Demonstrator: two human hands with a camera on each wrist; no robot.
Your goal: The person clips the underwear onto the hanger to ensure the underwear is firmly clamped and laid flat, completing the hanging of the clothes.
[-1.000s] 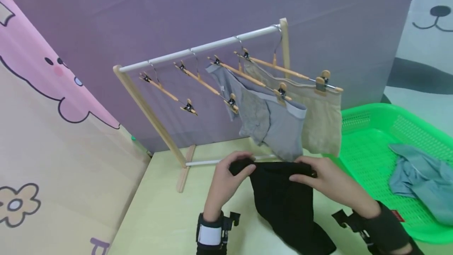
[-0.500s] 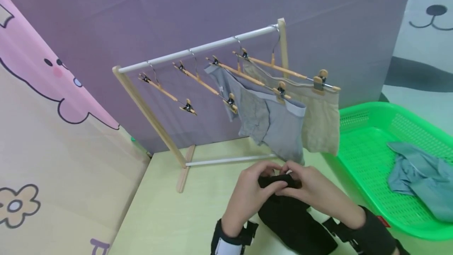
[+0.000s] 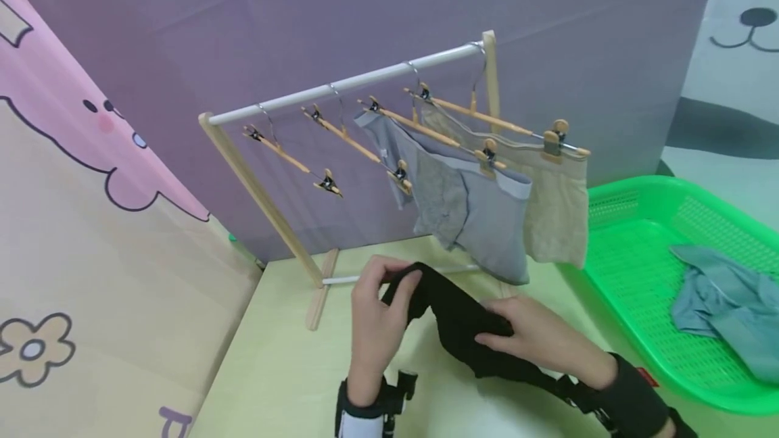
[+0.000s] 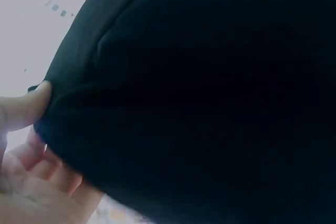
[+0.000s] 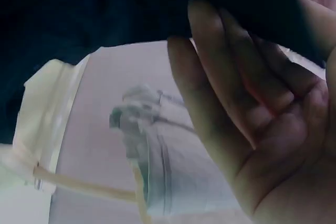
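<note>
Black underpants point(image 3: 453, 306) stretch between both hands, above the pale table. My left hand point(image 3: 377, 316) pinches one end between thumb and fingers, and the left wrist view shows the thumb point(image 4: 31, 108) at the cloth's edge. The right hand point(image 3: 544, 336) holds the other side lower down, its thumb over the fabric. Most of the left wrist view is filled by dark cloth. Behind the hands, grey underpants point(image 3: 487, 211) and a beige pair point(image 3: 555, 215) hang from clip hangers.
A small rack with a white rail point(image 3: 365, 78) and wooden legs stands at the back. Two bare clip hangers point(image 3: 282, 154) hang on its left half. At right, a green basket point(image 3: 627, 296) holds a crumpled teal garment point(image 3: 724, 309).
The hands came together on the black underpants, then parted again. The left hand moved up and left with one end; the right hand now grips lower, and the cloth lies slanted.
</note>
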